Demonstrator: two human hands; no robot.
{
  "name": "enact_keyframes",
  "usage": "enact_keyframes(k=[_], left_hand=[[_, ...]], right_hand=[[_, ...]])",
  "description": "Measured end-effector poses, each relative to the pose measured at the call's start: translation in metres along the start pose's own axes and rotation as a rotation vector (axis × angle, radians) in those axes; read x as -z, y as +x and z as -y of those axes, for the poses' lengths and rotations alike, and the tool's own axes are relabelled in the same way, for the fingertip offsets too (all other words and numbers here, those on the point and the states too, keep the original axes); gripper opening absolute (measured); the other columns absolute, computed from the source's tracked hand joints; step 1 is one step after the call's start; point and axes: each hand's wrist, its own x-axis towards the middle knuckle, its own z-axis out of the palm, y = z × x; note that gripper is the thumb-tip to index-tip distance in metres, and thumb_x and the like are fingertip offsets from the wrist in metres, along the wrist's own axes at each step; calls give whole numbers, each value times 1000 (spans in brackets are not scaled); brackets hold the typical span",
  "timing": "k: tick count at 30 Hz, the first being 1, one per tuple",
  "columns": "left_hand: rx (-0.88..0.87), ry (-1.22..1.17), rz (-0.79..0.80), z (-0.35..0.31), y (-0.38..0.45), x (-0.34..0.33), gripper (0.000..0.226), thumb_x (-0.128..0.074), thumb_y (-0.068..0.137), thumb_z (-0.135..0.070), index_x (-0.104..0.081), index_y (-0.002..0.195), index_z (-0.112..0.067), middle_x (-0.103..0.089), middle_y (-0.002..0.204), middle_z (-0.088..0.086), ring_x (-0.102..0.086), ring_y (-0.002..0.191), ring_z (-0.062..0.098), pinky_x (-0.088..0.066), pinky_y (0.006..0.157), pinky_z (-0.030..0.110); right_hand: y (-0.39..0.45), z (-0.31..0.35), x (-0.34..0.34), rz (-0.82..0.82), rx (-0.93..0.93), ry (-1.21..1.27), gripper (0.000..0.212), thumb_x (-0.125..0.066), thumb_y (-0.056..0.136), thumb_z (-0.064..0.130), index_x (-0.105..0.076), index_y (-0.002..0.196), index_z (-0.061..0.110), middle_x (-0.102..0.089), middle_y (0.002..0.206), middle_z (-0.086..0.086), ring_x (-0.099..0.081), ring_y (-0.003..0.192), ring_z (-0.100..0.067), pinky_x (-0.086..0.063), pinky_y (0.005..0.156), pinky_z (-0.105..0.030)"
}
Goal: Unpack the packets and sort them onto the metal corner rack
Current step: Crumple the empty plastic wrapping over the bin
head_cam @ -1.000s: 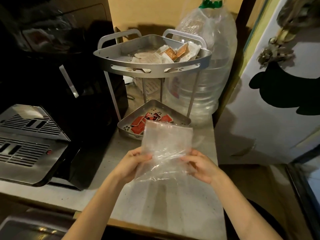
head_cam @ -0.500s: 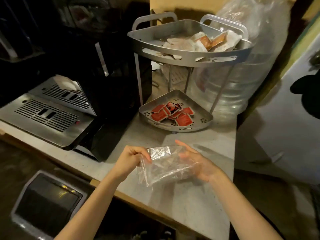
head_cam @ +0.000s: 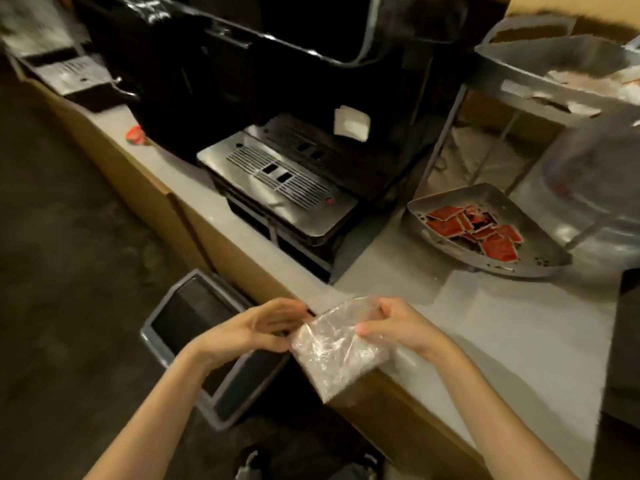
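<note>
Item held: one clear plastic bag (head_cam: 337,351), crumpled, looking empty, over the front edge of the bench (head_cam: 502,341). My right hand (head_cam: 398,329) grasped its upper right side, thumb and fingers pinched on the film. My left hand (head_cam: 256,327) sat at the bag's upper left corner with fingers curled toward it; whether it truly pinched the plastic I could not tell through the blur. Metal corner rack (head_cam: 519,98) stood at the far right of the bench. Its lower tray (head_cam: 540,251) carried a loose heap of red packets (head_cam: 474,230); its upper tray (head_cam: 554,57) carried pale packets (head_cam: 588,84), too blurred to describe further. Left of the rack: a black coffee machine (head_cam: 277,64) with a steel drip tray (head_cam: 277,181) and a white slip of paper (head_cam: 351,124) lying on it. A small red object (head_cam: 134,136) lay further along the bench. Below the bench, on the floor: a grey-rimmed bin (head_cam: 207,341).
</note>
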Motion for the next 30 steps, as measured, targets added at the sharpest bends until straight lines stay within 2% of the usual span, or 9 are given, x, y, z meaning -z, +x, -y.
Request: enact_keyframes(k=[3, 5, 7, 10, 13, 17, 22, 26, 30], left_hand=[[12, 319, -245, 24, -28, 17, 58, -69, 76, -28, -46, 130, -26, -52, 131, -9, -48, 119, 4, -40, 100, 25], [6, 557, -359, 42, -42, 30, 39, -68, 80, -26, -59, 118, -24, -63, 116, -9, -57, 105, 4, -46, 90, 24], [-5, 729, -515, 59, -56, 46, 17, -65, 81, -21, -70, 97, -21, -71, 95, -4, -61, 90, 14, -48, 80, 31], [79, 910, -721, 90, -77, 75, 15, -61, 80, -14, -72, 89, -20, -69, 101, -8, -52, 92, 18, -45, 79, 31], [110, 846, -853, 119, -91, 100, 25, -58, 77, -4, -72, 91, -19, -67, 109, -6, -58, 95, 18, -45, 75, 26], [203, 839, -886, 162, -91, 130, 24, -54, 82, -7, -70, 98, -17, -64, 118, -4, -62, 100, 17, -42, 74, 21], [259, 802, -813, 227, -73, 157, 27, -49, 91, -11, -65, 112, -12, -58, 128, 3, -56, 114, 19, -45, 90, 27], [320, 821, -742, 276, -55, 176, 25, -46, 92, -11, -62, 110, -7, -50, 131, 7, -57, 106, 23, -45, 82, 27], [381, 832, -731, 306, -34, 188, 24, -52, 89, -13, -63, 109, -12, -52, 127, 5, -54, 106, 22, -42, 79, 21]], right_hand=[[19, 25, -65, 61, 98, -146, 24, -68, 73, 15, -66, 94, 26, -68, 90, 2, -64, 86, -11, -50, 76, -28], [34, 38, -111, 101, 156, -251, 22, -63, 74, 14, -67, 91, 26, -68, 85, 3, -63, 83, -11, -50, 75, -30], [49, 45, -152, 85, 179, -310, 27, -57, 76, 11, -66, 93, 30, -69, 85, 8, -63, 84, -7, -51, 76, -31], [67, 48, -210, 56, 201, -336, 36, -58, 78, 12, -61, 106, 34, -64, 99, 15, -58, 96, -4, -48, 85, -25], [88, 41, -260, 92, 223, -364, 43, -57, 83, 11, -51, 123, 27, -53, 124, 9, -50, 114, -7, -41, 93, -22], [125, 23, -304, 32, 175, -418, 40, -55, 87, 6, -53, 122, 24, -50, 126, 3, -50, 116, -14, -45, 96, -29], [174, -20, -345, -34, 83, -524, 41, -54, 87, 9, -54, 123, 29, -54, 120, 3, -56, 104, -12, -42, 86, -21], [212, -54, -368, 42, 106, -531, 40, -49, 89, 8, -53, 125, 24, -54, 126, 4, -49, 116, -13, -40, 93, -22], [236, -76, -385, 4, 81, -457, 36, -48, 86, 3, -59, 119, 15, -55, 121, -9, -53, 106, -29, -45, 86, -35]])
